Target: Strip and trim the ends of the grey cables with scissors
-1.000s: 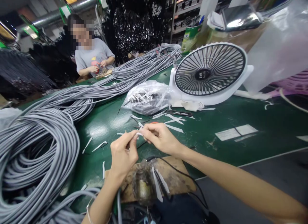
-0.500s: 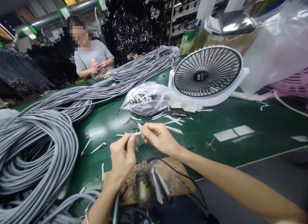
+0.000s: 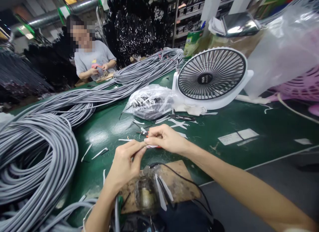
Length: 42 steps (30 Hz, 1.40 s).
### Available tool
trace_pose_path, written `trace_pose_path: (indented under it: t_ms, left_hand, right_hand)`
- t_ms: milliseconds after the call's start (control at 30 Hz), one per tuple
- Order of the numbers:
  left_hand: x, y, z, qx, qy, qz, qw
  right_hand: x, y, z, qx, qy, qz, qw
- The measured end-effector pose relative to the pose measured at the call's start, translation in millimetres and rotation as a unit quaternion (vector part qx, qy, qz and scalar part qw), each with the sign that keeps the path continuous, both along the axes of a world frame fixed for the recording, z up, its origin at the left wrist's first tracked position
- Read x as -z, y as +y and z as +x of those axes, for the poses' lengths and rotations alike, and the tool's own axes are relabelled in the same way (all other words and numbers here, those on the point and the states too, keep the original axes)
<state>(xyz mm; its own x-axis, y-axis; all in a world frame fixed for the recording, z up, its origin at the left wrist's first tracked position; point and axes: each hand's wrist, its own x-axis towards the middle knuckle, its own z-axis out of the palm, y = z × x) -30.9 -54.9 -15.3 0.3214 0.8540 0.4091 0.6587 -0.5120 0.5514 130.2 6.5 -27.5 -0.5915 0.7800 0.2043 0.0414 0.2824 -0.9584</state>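
My left hand and my right hand meet over the green table, both pinched on a small white strip between their fingertips. A grey cable runs down from my left hand along the wrist. Just below the hands lies a worn wooden board with a small metal pot, white strips and a black wire on it. Loose white strips lie scattered on the table beyond my right hand.
Big coils of grey cable fill the left side and stretch to the far end. A clear bag of small parts and a white desk fan stand behind the hands. Another person works at the far end.
Both hands dropped slightly toward the table and drew closer, still pinching the white strip. The view shifted a little to the right.
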Motion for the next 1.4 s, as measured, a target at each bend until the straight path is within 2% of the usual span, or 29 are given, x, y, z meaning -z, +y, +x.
trace_pose_path:
  t_ms: [67, 133, 233, 367, 500, 700, 900, 1033, 1100, 1167, 1233, 1300, 1400]
  left_hand:
    - [1.0, -1.2, 0.5, 0.004, -0.019, 0.015, 1.000]
    - [2.4, -2.2, 1.9, -0.045, -0.056, -0.004, 0.997]
    - [4.8, -3.0, 4.3, -0.127, -0.118, -0.054, 0.983]
    - [7.8, -2.7, 5.7, -0.168, -0.183, -0.074, 0.966]
    - [9.8, -2.1, 5.6, -0.178, -0.206, -0.068, 0.960]
    - [10.2, -2.1, 7.1, -0.173, -0.184, -0.053, 0.966]
    - [8.3, -0.8, 8.6, -0.181, -0.181, -0.048, 0.966]
    - [9.3, -0.5, 9.8, -0.181, -0.140, -0.017, 0.973]
    - [12.8, -1.2, 12.6, -0.166, -0.092, 0.022, 0.982]
    - [17.0, -2.3, 16.5, -0.121, -0.024, 0.057, 0.991]
    - [19.8, -3.3, 19.2, -0.077, 0.018, 0.059, 0.995]
    - [19.5, -3.3, 18.8, -0.084, 0.004, 0.030, 0.996]
    - [13.3, -1.8, 11.8, -0.136, -0.067, -0.029, 0.988]
  right_hand:
    - [-0.4, 3.3, 1.3, -0.048, 0.008, -0.090, 0.995]
    - [-0.3, 3.4, 0.3, -0.002, 0.029, -0.106, 0.994]
    - [0.0, -2.7, -3.4, 0.100, 0.036, -0.012, 0.994]
    - [-0.2, -17.9, -7.6, 0.127, -0.015, 0.101, 0.987]
    - [0.6, -26.3, -11.3, 0.139, -0.034, 0.141, 0.980]
    - [2.5, -23.8, -11.5, 0.142, -0.037, 0.160, 0.976]
    - [2.8, -25.8, -11.4, 0.124, -0.044, 0.136, 0.982]
    - [5.6, -26.9, -15.6, 0.135, -0.021, 0.115, 0.984]
    - [6.9, -23.5, -15.6, 0.131, 0.011, 0.061, 0.989]
    - [6.1, -16.9, -12.1, 0.139, 0.064, -0.018, 0.988]
    - [2.6, -9.6, -5.6, 0.186, 0.117, -0.050, 0.974]
    - [-2.4, -5.0, 0.9, 0.239, 0.119, 0.024, 0.963]
    - [-7.8, -5.3, 5.1, 0.205, 0.026, 0.180, 0.962]
